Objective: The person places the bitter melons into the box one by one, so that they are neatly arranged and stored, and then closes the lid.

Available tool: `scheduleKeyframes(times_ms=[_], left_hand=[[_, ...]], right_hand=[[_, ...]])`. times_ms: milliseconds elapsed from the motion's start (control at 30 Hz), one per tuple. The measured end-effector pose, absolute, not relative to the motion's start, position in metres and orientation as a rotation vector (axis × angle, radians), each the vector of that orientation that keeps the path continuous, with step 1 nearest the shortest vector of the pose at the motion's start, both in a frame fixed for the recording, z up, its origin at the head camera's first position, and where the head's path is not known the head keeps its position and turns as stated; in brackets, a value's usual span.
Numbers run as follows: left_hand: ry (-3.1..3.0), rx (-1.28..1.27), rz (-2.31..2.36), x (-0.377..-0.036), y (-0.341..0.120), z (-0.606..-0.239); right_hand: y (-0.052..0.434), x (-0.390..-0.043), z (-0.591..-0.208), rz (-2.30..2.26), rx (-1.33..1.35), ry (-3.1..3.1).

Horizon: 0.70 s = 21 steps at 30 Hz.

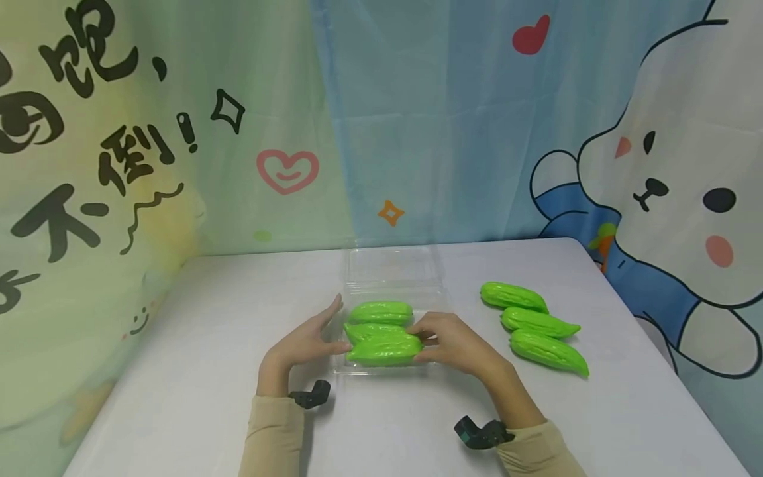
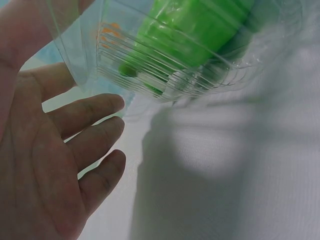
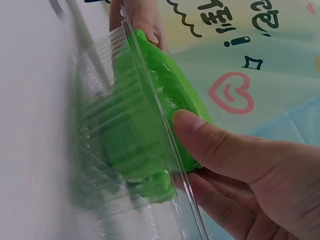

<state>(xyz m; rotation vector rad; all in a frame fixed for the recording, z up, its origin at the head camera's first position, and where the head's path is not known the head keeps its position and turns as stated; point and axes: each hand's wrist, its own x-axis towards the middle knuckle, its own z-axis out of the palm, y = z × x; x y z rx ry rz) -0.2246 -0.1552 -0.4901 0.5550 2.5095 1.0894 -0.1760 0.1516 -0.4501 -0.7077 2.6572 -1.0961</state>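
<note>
Gourd (image 1: 384, 349) at frame centre, pinched by my right hand (image 1: 453, 341), may slip past the clear tray (image 1: 342, 366) my flat, open left hand (image 1: 304, 344) steadies.

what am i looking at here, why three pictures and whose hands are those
No machine here: a person works with bare hands, wearing three cameras. The big picture comes from the head, looking down at a white table. The other two come from cameras strapped to each wrist, very close up. A clear plastic container with its lid open holds three green toy bitter gourds. The right hand grips the front gourd; the left hand rests open-fingered against the container's side. Three more gourds lie loose to the right.
</note>
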Motion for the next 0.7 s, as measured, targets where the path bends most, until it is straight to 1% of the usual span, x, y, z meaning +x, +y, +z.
scheduleKeyframes(times_ms=[300, 700], left_hand=[[2.501, 0.58, 1.107, -0.2237, -0.1564, -0.4885], [2.504, 0.588, 1.103, -0.223, -0.1559, -0.4865]], right_hand=[[0.1478, -0.1741, -0.4518, -1.007, -0.7, 2.666], [0.1537, -0.1781, -0.4599, -1.151, -0.707, 2.5]])
